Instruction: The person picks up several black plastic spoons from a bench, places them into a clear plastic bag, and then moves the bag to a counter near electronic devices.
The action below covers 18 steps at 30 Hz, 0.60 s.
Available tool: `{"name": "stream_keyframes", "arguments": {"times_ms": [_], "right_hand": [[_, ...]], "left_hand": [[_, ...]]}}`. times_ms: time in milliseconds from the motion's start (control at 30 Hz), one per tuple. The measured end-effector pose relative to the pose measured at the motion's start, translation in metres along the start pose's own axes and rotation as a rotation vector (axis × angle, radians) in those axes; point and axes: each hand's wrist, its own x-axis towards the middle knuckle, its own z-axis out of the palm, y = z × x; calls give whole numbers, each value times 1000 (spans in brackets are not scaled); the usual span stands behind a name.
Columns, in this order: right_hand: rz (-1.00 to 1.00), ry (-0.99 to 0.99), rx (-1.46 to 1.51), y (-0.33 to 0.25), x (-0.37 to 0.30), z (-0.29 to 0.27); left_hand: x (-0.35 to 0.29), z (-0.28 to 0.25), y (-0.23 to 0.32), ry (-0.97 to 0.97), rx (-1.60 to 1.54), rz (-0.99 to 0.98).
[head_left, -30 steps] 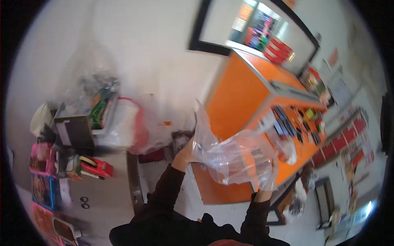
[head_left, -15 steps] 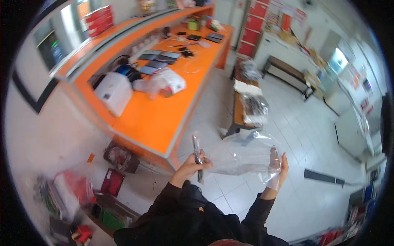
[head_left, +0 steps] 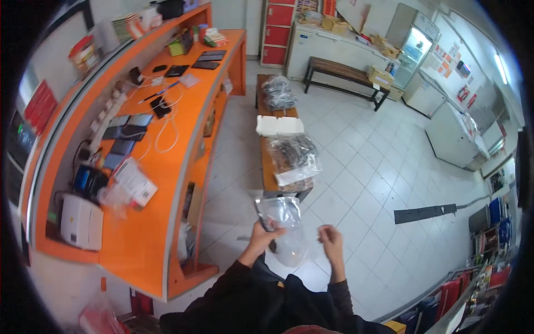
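My left hand (head_left: 259,239) is closed around a slim, dark, shiny object (head_left: 259,210) that stands roughly upright; its kind does not show. Against the same hand hangs a clear plastic bag (head_left: 292,240), partly see-through over the floor. Off to the bag's right, my right hand (head_left: 332,242) is raised with its fingers curled in, and nothing shows in it. Just beyond the hands a wooden bench (head_left: 269,167) carries a plastic-wrapped bundle of dark items (head_left: 295,156), a white open box (head_left: 279,126) and another wrapped bundle (head_left: 278,92).
An orange counter (head_left: 139,234) runs along my left with a white device (head_left: 81,221), a white package (head_left: 135,181), several phones or tablets (head_left: 123,146) and cables. A second bench (head_left: 339,75) and white chest freezers (head_left: 456,136) stand farther off. A dark strip (head_left: 424,214) lies on the tiled floor.
My view has turned to the right. My right hand has let go of the plastic bag, which was spread between both hands and now hangs gathered at my left hand.
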Motion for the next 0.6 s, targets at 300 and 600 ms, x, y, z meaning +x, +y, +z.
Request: {"name": "stream_keyframes", "arguments": {"times_ms": [300, 600], "right_hand": [[316, -138, 1602, 55, 120, -96], [152, -91, 1074, 18, 269, -257]], "left_hand": [[161, 138, -20, -202, 318, -108], [343, 148, 14, 313, 498, 183]]}}
